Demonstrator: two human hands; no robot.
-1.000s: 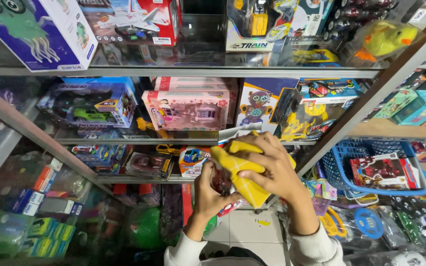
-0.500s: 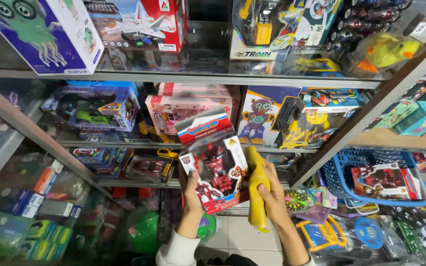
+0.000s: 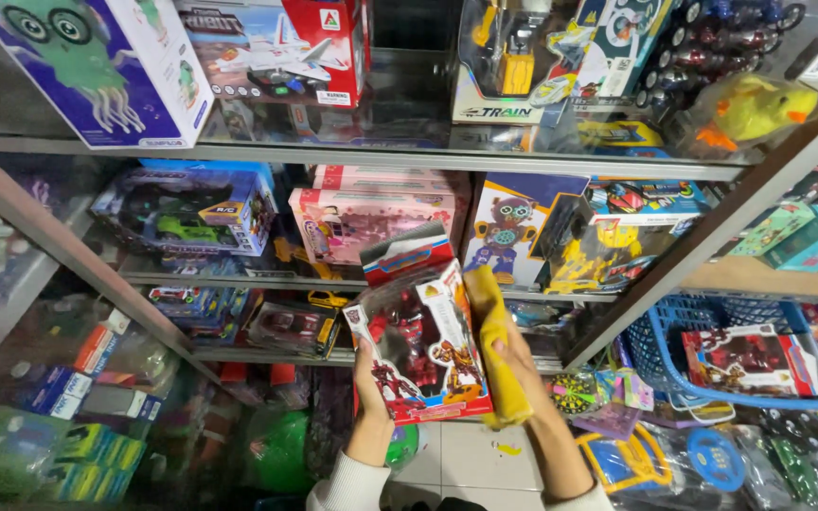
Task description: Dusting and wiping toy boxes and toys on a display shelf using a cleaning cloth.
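My left hand [image 3: 368,371] grips the lower left edge of a red toy-robot package [image 3: 416,345] with a clear front, held upright before the shelves. A second red and white box [image 3: 407,254] stands just behind its top. My right hand [image 3: 515,358] holds a yellow cloth [image 3: 494,345] pressed flat against the package's right side. Both forearms in white sleeves rise from the bottom of the head view.
Glass shelves [image 3: 352,156] hold boxed toys: a pink box [image 3: 364,220], a blue car box [image 3: 191,210], a white jet box [image 3: 276,47]. A blue basket [image 3: 665,341] with another red robot pack stands at the right. Bagged toys crowd the floor on both sides.
A second ago both hands worked the yellow cloth in front of a round toy. Now the red robot package is up in my left hand and the cloth lies along its right edge.
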